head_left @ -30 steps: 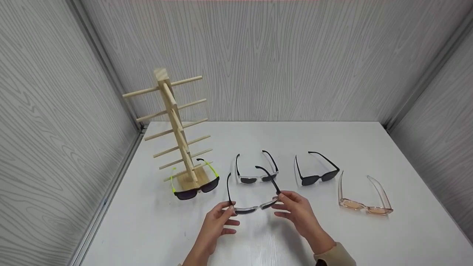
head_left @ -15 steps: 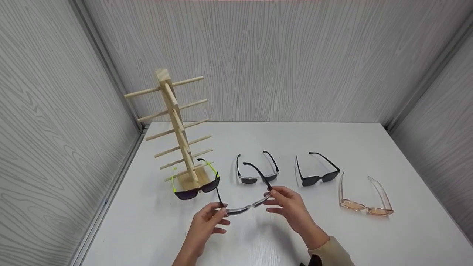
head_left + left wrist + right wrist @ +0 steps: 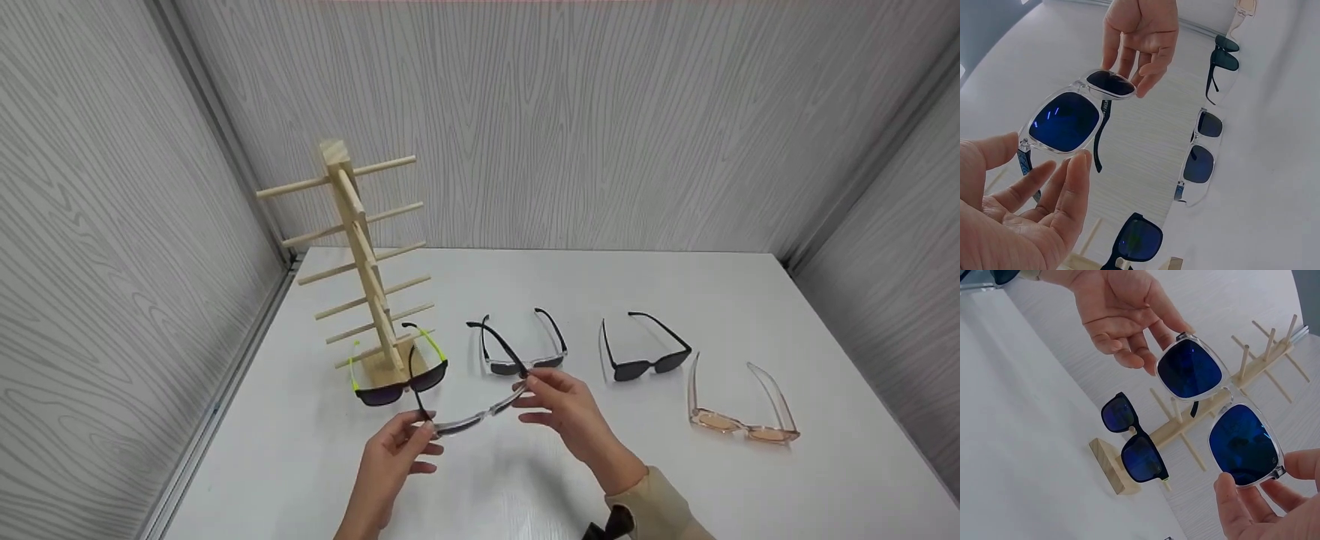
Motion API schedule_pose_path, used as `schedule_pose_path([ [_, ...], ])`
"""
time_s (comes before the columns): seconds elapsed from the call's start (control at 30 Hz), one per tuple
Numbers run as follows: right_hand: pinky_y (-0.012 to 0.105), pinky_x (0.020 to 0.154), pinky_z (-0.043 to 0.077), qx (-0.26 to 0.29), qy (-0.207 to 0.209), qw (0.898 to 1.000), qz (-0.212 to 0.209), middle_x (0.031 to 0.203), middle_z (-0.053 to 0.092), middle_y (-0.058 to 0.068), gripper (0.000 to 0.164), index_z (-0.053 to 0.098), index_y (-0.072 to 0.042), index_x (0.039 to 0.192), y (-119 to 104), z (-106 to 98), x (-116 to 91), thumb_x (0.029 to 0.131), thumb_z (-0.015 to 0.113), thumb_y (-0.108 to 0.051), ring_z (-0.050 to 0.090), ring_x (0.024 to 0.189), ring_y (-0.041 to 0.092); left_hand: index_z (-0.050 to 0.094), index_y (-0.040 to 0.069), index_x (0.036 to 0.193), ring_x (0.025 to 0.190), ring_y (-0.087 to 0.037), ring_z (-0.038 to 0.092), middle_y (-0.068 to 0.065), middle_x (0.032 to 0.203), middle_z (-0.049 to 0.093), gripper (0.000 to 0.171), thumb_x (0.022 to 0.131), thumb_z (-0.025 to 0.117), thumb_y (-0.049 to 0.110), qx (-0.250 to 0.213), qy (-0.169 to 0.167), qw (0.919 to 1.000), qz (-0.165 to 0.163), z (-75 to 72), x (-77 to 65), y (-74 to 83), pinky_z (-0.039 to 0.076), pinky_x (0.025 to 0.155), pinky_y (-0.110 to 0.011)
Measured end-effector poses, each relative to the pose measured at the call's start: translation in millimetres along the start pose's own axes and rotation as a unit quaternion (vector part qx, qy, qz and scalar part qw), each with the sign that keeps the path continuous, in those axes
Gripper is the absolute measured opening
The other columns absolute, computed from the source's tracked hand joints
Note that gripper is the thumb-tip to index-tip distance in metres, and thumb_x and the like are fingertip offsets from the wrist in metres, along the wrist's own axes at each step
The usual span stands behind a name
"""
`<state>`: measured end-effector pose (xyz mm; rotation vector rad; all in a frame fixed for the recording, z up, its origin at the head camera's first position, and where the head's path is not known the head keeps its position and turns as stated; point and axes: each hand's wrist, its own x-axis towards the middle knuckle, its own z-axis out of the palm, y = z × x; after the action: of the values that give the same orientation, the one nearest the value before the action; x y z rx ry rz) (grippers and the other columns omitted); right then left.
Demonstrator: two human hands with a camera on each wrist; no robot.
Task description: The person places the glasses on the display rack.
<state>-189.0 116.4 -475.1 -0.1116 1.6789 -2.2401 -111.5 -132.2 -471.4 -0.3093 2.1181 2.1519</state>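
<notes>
A person's two bare hands hold a pair of clear-framed sunglasses (image 3: 460, 425) above the tabletop (image 3: 300, 480), left of its middle and well forward of its back edge. The left hand (image 3: 390, 457) grips one end of the frame between thumb and fingertips; the right hand (image 3: 574, 420), below a beige sleeve (image 3: 652, 501), pinches the other end at the hinge. Both dark arms of the glasses are unfolded and point toward the back edge, with the frame tilted higher on the right. Just beyond, toward the tabletop's left edge, stands a wooden rack (image 3: 367, 281) with rows of pegs, black sunglasses with yellow-green arms (image 3: 382, 395) hanging low on its front. Resting on the tabletop to the right of the rack, arms open toward the back edge, are a second clear-framed pair (image 3: 551, 361), an all-black pair (image 3: 634, 370) and, nearest the right edge, a pale pink pair with orange lenses (image 3: 716, 421).
</notes>
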Motion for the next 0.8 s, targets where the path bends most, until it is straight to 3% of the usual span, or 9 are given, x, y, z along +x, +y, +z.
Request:
schedule_pose_path([
  [0.17,0.041,0.078,0.053,-0.006,-0.01,1.0,-0.013,0.104,0.062,0.012,0.028,0.057,-0.001,0.111,-1,13,4,0.089,0.063,-0.019,0.064,0.093,0.029,0.055,0.003,0.122,0.084,-0.022,0.065,-0.011,0.095,0.062,0.047,0.087,0.064,0.034,-0.006,0.024,0.9997,-0.008,-8.4,-2.9,-0.5,0.055,0.068,-0.036],
  [0.37,0.04,0.076,0.053,-0.015,-0.02,1.0,-0.016,0.102,0.062,0.012,0.036,0.055,0.005,0.114,-3,27,13,0.088,0.065,-0.019,0.064,0.093,0.031,0.056,0.004,0.122,0.084,-0.023,0.065,-0.01,0.094,0.062,0.043,0.09,0.062,0.032,-0.007,0.056,0.9984,-0.002,-18.6,-4.5,1.8,0.055,0.068,-0.035],
  [0.6,0.04,0.075,0.053,-0.026,-0.029,0.999,-0.012,0.098,0.062,0.01,0.03,0.058,0.0,0.109,-3,45,22,0.089,0.064,-0.021,0.065,0.091,0.031,0.055,0.004,0.122,0.084,-0.022,0.065,-0.013,0.099,0.062,0.041,0.092,0.059,0.032,-0.009,0.105,0.9945,0.0,-29.4,-4.2,3.7,0.055,0.068,-0.034],
  [0.8,0.04,0.075,0.053,-0.03,-0.026,0.999,-0.005,0.1,0.061,0.011,0.035,0.056,0.003,0.113,-3,56,29,0.089,0.064,-0.02,0.064,0.092,0.031,0.054,0.004,0.123,0.084,-0.021,0.065,-0.013,0.099,0.062,0.042,0.093,0.057,0.034,-0.008,0.132,0.9912,0.006,-35.5,-0.8,4.7,0.055,0.067,-0.032],
])
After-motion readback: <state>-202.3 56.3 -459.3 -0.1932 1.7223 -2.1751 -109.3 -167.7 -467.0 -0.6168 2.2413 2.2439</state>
